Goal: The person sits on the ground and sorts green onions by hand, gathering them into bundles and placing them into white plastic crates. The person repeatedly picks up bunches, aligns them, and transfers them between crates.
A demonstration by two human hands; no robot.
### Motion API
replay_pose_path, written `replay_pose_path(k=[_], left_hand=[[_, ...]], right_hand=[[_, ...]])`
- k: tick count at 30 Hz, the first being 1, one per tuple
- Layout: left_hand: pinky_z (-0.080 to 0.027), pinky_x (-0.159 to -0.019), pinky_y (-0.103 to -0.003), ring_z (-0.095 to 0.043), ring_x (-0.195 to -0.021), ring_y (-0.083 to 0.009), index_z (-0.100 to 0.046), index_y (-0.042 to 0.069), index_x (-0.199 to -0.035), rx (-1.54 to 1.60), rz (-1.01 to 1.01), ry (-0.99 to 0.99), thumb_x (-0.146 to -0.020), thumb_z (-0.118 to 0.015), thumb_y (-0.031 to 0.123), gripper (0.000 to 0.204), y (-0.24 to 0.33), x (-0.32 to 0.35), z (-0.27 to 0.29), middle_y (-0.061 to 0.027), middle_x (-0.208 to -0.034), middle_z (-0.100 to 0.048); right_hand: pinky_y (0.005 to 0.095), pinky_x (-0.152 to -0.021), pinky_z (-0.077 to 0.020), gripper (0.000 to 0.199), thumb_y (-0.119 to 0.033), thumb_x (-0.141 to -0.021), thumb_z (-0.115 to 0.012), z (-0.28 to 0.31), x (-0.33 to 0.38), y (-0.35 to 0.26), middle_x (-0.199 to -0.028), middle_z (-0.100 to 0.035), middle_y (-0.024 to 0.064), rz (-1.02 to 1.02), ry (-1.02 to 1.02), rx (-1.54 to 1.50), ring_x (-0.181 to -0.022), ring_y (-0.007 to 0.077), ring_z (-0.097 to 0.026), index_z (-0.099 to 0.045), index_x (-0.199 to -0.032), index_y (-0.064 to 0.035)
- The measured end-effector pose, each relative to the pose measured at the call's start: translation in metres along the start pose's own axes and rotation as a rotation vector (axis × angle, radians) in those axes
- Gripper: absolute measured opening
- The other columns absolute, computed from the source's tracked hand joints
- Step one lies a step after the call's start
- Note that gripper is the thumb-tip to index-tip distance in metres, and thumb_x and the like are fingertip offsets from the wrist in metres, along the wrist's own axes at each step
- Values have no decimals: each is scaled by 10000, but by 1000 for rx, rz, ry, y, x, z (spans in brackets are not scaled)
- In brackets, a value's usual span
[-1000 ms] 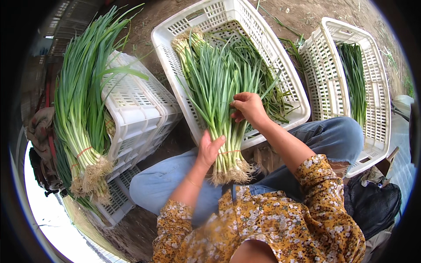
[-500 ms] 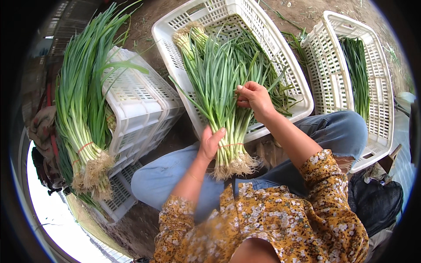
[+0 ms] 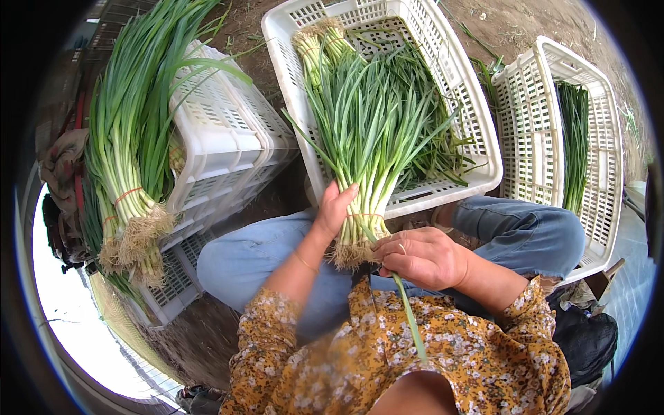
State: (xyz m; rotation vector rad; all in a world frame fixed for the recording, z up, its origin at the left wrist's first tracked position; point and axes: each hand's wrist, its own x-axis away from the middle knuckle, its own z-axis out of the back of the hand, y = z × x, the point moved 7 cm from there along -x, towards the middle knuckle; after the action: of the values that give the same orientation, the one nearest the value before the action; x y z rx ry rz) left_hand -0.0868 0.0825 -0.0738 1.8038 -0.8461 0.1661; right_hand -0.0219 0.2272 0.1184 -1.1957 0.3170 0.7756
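Note:
My left hand (image 3: 335,213) is wrapped round the pale stems of a leafy bunch (image 3: 370,166), which looks like green garlic. A red band (image 3: 366,216) circles its stems just above the stringy roots (image 3: 351,254). The bunch slants over my lap, its leaves spreading across the near rim of a white crate (image 3: 495,162). By the roots, my right hand (image 3: 425,257) is closed, pinching one long green leaf (image 3: 409,315). That leaf hangs down towards my patterned shirt; its upper end reaches the stems near the band. My right fingertips are partly hidden.
The white crate also holds tied bunches (image 3: 311,52) and loose leaves (image 3: 439,131). To the left, more banded bunches (image 3: 131,187) lie against stacked white crates (image 3: 221,149). On the right, another crate (image 3: 522,128) contains dark green leaves (image 3: 574,149). A black bag (image 3: 584,339) lies below it.
My right hand has come down from the bunch's leaves to beside its roots, drawing a single long leaf with it. My left hand keeps its hold on the stems.

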Motion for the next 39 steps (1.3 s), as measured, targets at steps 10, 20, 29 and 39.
replay_pose_path(k=[10,20,29,39], left_hand=[[-487,-922,-319,-598,-1044,-179,-495,-37,-1259,-167,-33,44,-940,-504,99,347,3,2,5,-108,-1180,-605],[-419,-960,-326,-564,-1064,-207,-493,-40,-1264,-558,-251,15,-884,-564,207,458,29,18,-9,-135,-1162,-613],[-420,-955,-327,-558,-1057,-202,-498,-46,-1252,-424,-246,63,-890,-549,193,437,23,23,2,-141,-1162,-604],[-435,-935,-344,-589,-1019,-230,-516,-37,-1228,-538,-269,70,-898,-539,196,405,25,24,-1,-153,-1114,-632]], right_hand=[[316,-702,-557,133,-72,-966,-547,159,35,82,-872,-650,142,-754,738,75,-784,195,-661,-541,-1050,31],[388,-920,-470,321,32,-741,-634,7,-6,119,-1094,-624,96,-335,-48,407,-1091,305,-554,-622,-1052,-50],[445,-918,-400,121,-160,-758,-642,-24,22,122,-919,-616,60,-439,-111,655,-957,284,-544,-612,-850,-87],[308,-714,-492,146,-96,-839,-645,-4,89,193,-830,-673,87,-1173,603,-249,-770,158,-606,-651,-930,19]])
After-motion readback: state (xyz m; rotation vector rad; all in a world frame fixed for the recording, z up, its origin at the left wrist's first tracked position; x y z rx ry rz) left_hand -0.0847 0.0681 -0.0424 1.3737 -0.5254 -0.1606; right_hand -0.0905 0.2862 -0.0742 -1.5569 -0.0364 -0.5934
